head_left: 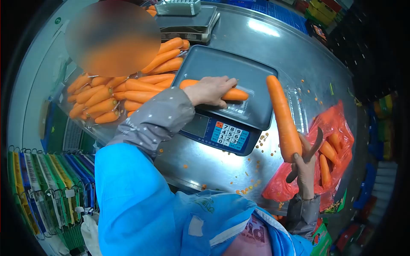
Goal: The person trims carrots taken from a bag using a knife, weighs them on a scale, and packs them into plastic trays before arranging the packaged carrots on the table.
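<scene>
My left hand [213, 91] is closed over a carrot [235, 94] that lies on the grey tray of a digital scale [256, 79]. The fingers hide the carrot's middle. To the right, my right hand [304, 168] grips the thick end of a large carrot [282, 117], its narrow tip pointing up beside the tray. A dark, knife-like tool [316, 143] is also in this hand; its exact kind is hard to make out. Close by, a red plastic bag [282, 185] lies open with several carrots [326, 170] inside.
Many carrots [100, 96] lie piled on clear plastic left of the scale. A second scale [188, 27] stands behind, and a blurred patch covers the upper left. Orange scraps [245, 187] dot the metal table [239, 34]. Coloured bags [51, 183] hang at lower left.
</scene>
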Tool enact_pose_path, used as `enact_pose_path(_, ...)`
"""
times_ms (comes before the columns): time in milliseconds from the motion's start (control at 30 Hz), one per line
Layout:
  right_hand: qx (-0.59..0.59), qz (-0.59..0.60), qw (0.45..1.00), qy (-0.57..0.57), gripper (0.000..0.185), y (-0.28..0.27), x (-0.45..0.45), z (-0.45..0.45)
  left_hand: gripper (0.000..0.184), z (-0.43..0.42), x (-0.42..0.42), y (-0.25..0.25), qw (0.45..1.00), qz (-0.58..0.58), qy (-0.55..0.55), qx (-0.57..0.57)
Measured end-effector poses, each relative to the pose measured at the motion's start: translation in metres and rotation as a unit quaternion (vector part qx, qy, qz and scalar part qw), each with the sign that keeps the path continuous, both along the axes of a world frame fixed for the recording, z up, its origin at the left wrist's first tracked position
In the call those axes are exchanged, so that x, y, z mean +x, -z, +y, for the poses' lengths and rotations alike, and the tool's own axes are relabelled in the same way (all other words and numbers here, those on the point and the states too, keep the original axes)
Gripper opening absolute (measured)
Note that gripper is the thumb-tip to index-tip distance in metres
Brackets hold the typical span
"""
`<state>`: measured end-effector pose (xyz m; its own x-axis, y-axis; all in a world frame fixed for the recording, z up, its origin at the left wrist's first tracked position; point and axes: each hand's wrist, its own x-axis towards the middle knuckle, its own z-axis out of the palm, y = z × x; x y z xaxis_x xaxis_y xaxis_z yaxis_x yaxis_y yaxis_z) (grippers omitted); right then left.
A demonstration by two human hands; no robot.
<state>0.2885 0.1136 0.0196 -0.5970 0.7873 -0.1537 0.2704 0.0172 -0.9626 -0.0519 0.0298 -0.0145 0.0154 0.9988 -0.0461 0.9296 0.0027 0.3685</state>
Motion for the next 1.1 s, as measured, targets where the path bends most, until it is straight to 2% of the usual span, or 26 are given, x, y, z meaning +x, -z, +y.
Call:
enact_pose_path(33, 0.041, -0.005, 0.999, -0.022, 0.064, 0.002, -0.006, 0.004, 0.057, -0.004, -0.003, -0.004, 1.0, -0.004, 0.002, 0.0)
enact_pose_path(133, 0.051, -0.018, 0.996, -0.073, 0.063, -0.002, -0.023, 0.017, 0.052, -0.029, -0.017, -0.005, 0.999, 0.047, 0.0, -0.007)
enact_pose_path(200, 0.07, -0.036, 0.991, -0.105, 0.061, -0.004, -0.037, 0.023, 0.051, -0.05, -0.025, 0.001, 0.992, 0.096, -0.042, 0.065)
enact_pose_path(233, 0.07, -0.037, 0.991, -0.106, 0.061, -0.003, -0.047, 0.025, 0.051, -0.058, -0.027, 0.002, 0.993, 0.095, -0.043, 0.064)
enact_pose_path(333, 0.118, -0.008, 0.977, -0.179, 0.057, 0.006, -0.079, 0.035, 0.053, -0.072, -0.032, 0.007, 0.991, 0.042, -0.062, 0.107)
enact_pose_path(400, 0.157, -0.011, 0.966, -0.207, 0.056, 0.005, -0.104, 0.037, 0.055, -0.077, -0.035, 0.011, 0.984, 0.029, -0.02, 0.177)
enact_pose_path(567, 0.308, -0.05, 0.914, -0.261, 0.048, 0.011, -0.15, 0.024, 0.053, -0.096, -0.037, 0.01, 0.978, 0.018, -0.07, 0.197)
enact_pose_path(633, 0.304, -0.038, 0.914, -0.266, 0.049, 0.014, -0.166, 0.02, 0.051, -0.103, -0.039, 0.01, 0.974, 0.01, -0.093, 0.207)
enact_pose_path(733, 0.404, -0.074, 0.867, -0.283, 0.051, 0.025, -0.18, 0.015, 0.053, -0.11, -0.044, 0.009, 0.974, -0.04, -0.097, 0.2)
enact_pose_path(833, 0.427, -0.119, 0.843, -0.304, 0.053, 0.025, -0.183, 0.017, 0.056, -0.116, -0.049, 0.01, 0.956, -0.069, -0.159, 0.235)
enact_pose_path(867, 0.443, -0.146, 0.827, -0.313, 0.058, 0.024, -0.183, 0.017, 0.059, -0.117, -0.053, 0.014, 0.948, -0.068, -0.208, 0.229)
enact_pose_path(900, 0.443, -0.146, 0.827, -0.315, 0.058, 0.024, -0.182, 0.017, 0.062, -0.118, -0.058, 0.018, 0.938, -0.066, -0.255, 0.223)
enact_pose_path(933, 0.44, -0.125, 0.83, -0.318, 0.059, 0.026, -0.18, 0.019, 0.067, -0.119, -0.061, 0.022, 0.925, -0.14, -0.309, 0.172)
enact_pose_path(967, 0.438, -0.105, 0.833, -0.32, 0.06, 0.028, -0.178, 0.021, 0.067, -0.12, -0.063, 0.024, 0.924, -0.139, -0.31, 0.173)
enact_pose_path(1000, 0.439, -0.104, 0.832, -0.321, 0.06, 0.039, -0.174, 0.026, 0.071, -0.12, -0.064, 0.024, 0.911, -0.2, -0.343, 0.108)
enact_pose_path(1033, 0.393, -0.096, 0.881, -0.247, 0.06, 0.057, -0.169, 0.032, 0.075, -0.12, -0.064, 0.024, 0.889, -0.259, -0.374, 0.041)
enact_pose_path(1067, 0.342, -0.085, 0.92, -0.17, 0.062, 0.069, -0.165, 0.035, 0.075, -0.119, -0.064, 0.022, 0.889, -0.259, -0.376, 0.042)
enact_pose_path(1100, 0.342, -0.083, 0.92, -0.173, 0.062, 0.059, -0.166, 0.032, 0.077, -0.116, -0.063, 0.018, 0.906, -0.235, -0.349, 0.045)
